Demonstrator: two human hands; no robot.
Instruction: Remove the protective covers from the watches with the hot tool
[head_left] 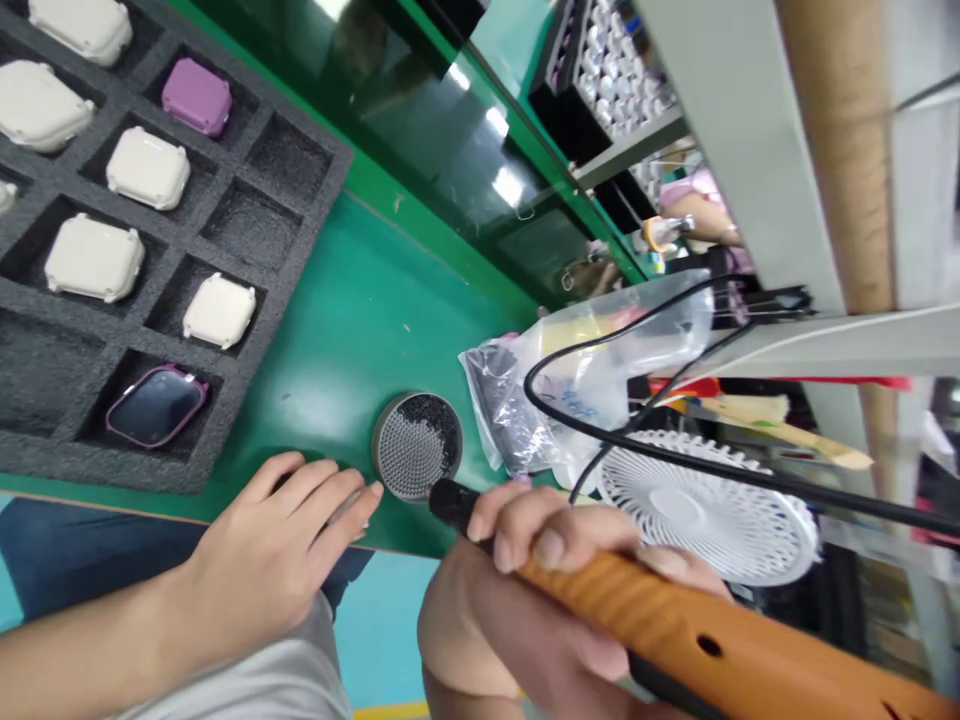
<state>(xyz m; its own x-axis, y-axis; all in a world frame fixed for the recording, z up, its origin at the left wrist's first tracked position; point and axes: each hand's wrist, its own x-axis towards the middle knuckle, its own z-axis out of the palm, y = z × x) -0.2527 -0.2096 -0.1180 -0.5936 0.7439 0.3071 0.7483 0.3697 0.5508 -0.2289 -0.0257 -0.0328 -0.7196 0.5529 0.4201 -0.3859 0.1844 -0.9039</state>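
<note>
My right hand is wrapped round an orange electric screwdriver with a black nose. The nose reaches the lower right rim of a round metal dish; its very tip is hard to make out. Many tiny black screws lie heaped at the upper right of the dish, over a dimpled grey surface. Left of the dish, at the bench edge, my left hand is closed with bent fingers. A thin, shiny edge shows between thumb and forefinger; the rest of that piece is hidden.
A dark foam tray at left holds several white watch cases, a purple case and a purple-framed watch. Right of the dish lie a clear plastic bag, a black cable and a white slotted basket. A grey rack stands beyond.
</note>
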